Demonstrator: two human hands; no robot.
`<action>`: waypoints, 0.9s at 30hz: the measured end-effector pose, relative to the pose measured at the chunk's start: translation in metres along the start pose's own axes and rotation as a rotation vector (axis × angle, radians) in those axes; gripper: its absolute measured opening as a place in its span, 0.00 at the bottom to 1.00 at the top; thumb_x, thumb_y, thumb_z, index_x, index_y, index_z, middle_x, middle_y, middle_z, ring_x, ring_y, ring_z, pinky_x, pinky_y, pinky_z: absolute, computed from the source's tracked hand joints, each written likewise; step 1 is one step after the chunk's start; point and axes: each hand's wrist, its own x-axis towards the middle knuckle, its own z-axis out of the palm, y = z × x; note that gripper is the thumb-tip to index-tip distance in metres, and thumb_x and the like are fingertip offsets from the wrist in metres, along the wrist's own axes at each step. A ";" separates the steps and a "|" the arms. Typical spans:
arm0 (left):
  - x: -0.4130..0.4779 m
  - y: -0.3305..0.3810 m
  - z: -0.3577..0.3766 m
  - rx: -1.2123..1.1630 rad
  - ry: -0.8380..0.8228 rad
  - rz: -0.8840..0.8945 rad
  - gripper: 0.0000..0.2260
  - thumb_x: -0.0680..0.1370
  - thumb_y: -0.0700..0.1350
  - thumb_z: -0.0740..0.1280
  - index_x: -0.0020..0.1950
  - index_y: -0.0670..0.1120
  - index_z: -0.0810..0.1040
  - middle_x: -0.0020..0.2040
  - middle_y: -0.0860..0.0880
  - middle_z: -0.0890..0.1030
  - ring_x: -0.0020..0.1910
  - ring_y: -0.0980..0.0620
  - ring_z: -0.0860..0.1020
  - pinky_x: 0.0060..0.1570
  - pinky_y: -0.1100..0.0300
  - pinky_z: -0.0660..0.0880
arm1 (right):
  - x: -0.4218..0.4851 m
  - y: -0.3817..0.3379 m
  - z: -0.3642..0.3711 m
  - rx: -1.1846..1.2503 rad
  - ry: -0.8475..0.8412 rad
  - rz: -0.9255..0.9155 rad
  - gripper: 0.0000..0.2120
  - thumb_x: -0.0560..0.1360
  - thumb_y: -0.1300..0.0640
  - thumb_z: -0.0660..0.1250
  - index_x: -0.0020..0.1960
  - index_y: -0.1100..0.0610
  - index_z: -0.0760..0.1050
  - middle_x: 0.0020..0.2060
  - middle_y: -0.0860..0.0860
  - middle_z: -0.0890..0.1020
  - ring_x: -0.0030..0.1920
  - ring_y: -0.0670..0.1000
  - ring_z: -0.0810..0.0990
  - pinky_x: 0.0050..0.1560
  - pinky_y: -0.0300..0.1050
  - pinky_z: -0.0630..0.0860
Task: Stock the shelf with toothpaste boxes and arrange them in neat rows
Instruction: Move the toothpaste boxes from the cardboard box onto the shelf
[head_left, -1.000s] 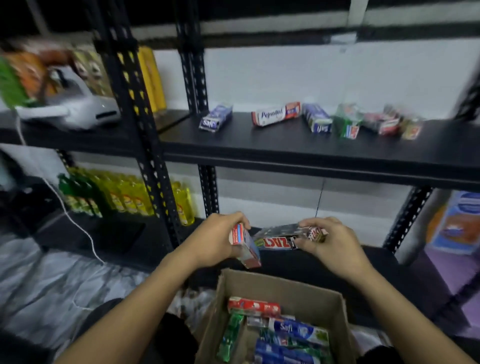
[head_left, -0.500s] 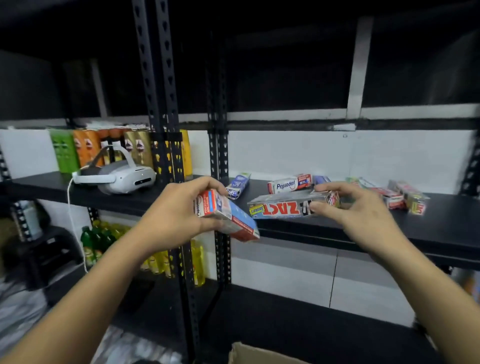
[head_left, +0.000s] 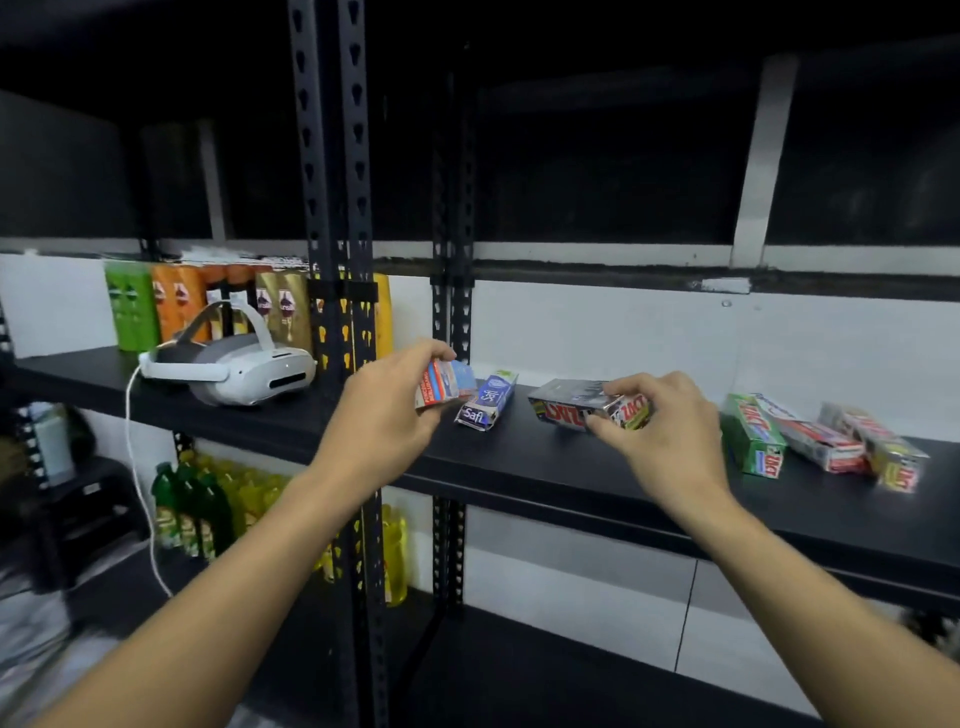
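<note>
Both hands are up at the black shelf (head_left: 545, 470) in the middle of the frame, each clamped on its own toothpaste box. The left hand (head_left: 384, 410) pinches a red-and-blue box (head_left: 444, 383) by its near end, thumb below and fingers over the top, just left of a blue Safi box (head_left: 488, 402) that lies on the shelf. The right hand (head_left: 670, 431) grips a silver Zact box (head_left: 584, 405) at its right end, with the box low over the shelf or resting on it; I cannot tell which. Further right in the frame a green box (head_left: 753, 439) and two silvery boxes (head_left: 852, 447) lie angled and uneven.

These cartons look light and stiff along their length, but thin card probably dents if squeezed on the broad faces. The glossy silver one may slip. Holding across the narrow sides near one end, as both hands do, leaves the long edge free to line up against a neighbour. Placed boxes should slide easily, so nudging the end flaps ought to square the row.

At the left of the frame a white headset (head_left: 234, 369) sits on the neighbouring shelf.
</note>
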 end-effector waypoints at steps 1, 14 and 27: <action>0.002 -0.008 0.012 0.037 0.003 -0.010 0.22 0.73 0.40 0.74 0.63 0.53 0.73 0.57 0.54 0.80 0.53 0.55 0.78 0.53 0.57 0.77 | 0.001 0.002 0.011 -0.036 -0.022 0.000 0.14 0.66 0.50 0.78 0.51 0.48 0.82 0.46 0.49 0.74 0.46 0.48 0.75 0.48 0.41 0.68; 0.040 -0.078 0.107 -0.093 -0.472 -0.243 0.26 0.71 0.46 0.72 0.68 0.50 0.72 0.65 0.52 0.72 0.58 0.56 0.71 0.54 0.63 0.67 | 0.017 0.031 0.105 -0.539 -0.297 -0.141 0.17 0.79 0.42 0.61 0.64 0.48 0.75 0.54 0.53 0.77 0.54 0.57 0.75 0.55 0.49 0.71; 0.071 -0.114 0.153 -0.444 -0.288 -0.613 0.21 0.69 0.45 0.66 0.62 0.54 0.77 0.60 0.52 0.76 0.50 0.56 0.76 0.42 0.58 0.73 | 0.078 0.063 0.155 -0.605 -0.322 -0.159 0.16 0.78 0.44 0.62 0.62 0.49 0.77 0.62 0.48 0.77 0.69 0.53 0.67 0.75 0.60 0.48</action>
